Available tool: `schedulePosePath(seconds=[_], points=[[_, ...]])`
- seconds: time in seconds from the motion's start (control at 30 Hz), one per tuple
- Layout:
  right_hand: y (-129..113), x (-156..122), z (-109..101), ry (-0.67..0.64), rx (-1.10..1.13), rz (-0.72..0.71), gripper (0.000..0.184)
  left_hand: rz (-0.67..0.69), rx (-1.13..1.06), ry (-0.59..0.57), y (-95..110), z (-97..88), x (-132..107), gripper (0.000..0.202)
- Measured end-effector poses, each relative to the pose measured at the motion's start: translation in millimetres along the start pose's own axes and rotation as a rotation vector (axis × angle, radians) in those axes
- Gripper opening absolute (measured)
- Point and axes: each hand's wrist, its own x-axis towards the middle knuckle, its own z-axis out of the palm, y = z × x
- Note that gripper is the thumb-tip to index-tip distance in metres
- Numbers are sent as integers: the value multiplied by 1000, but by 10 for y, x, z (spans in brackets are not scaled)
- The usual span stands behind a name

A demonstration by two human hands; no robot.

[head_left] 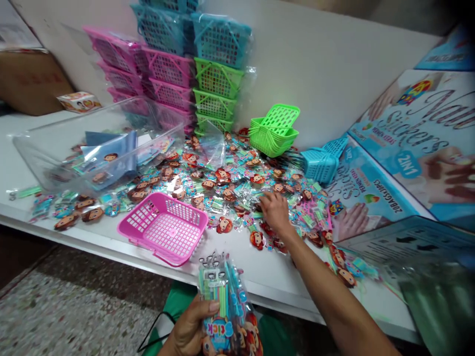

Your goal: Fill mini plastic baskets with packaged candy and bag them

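Observation:
My left hand (191, 329) is low at the front, closed round a bundle of clear-wrapped packets (224, 306) with coloured sticks and cartoon-face cards. My right hand (274, 210) reaches out over the white table (230, 259) and rests fingers-down on a spread of the same small packets (222, 185); its fingertips touch packets at the pile's middle, and whether it grips one is hidden. An empty pink basket (163, 227) sits at the table's front edge, just left of the right hand and beyond the held bundle.
Stacks of wrapped pink (148, 74), blue (193, 29) and green baskets (215, 91) stand against the back wall. Loose green baskets (274, 131) and a blue one (321, 163) lie behind the pile. A clear plastic tub (92, 148) is at left, printed sticker boxes (419, 138) at right.

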Motion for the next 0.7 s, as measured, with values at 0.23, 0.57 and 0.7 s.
schedulePosePath(seconds=[0.23, 0.57, 0.7], points=[[298, 231, -267, 206, 754, 406, 37, 7, -19, 38, 20, -8, 3, 42], [-140, -500, -341, -128, 858, 503, 34, 0, -41, 37, -29, 19, 12, 50], [-680, -1334, -238, -700, 801, 390, 32, 27, -13, 90, -36, 36, 7, 47]])
